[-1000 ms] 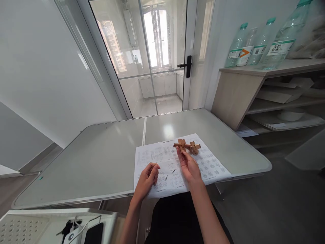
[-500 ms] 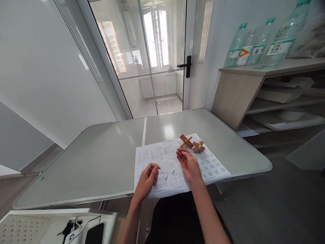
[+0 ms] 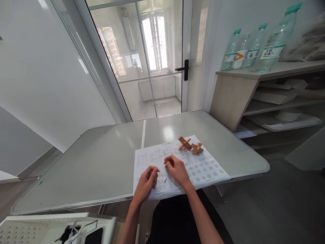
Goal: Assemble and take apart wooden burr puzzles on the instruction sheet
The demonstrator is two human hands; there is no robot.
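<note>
My left hand (image 3: pixel 146 181) rests on the lower left of a printed paper sheet (image 3: pixel 205 167), its fingers curled in and nothing visible in them. To its right, my right hand (image 3: pixel 177 170) is over the middle of the sheet, fingers loosely bent and thumb apart from them; I see nothing in it. Two wooden interlocking puzzles lie at the sheet's upper right: a cross-shaped one (image 3: pixel 185 143) and a more compact one (image 3: pixel 197 148) beside it. Neither hand touches them. A small dark mark or piece (image 3: pixel 165 180) shows between the hands; I cannot tell which it is.
The sheet lies on a grey-green table (image 3: pixel 114 156). A wooden shelf unit (image 3: pixel 225 98) with several plastic bottles (image 3: pixel 270 51) stands at the right. Beyond the table is a glass door (image 3: pixel 162 88). A white tray (image 3: pixel 33 234) with a phone (image 3: pixel 93 236) sits at lower left.
My right hand has moved left, away from the wooden puzzles, and turned from palm-up to knuckles-up with its fingers bending. My left hand stays in place. The view has shifted slightly.
</note>
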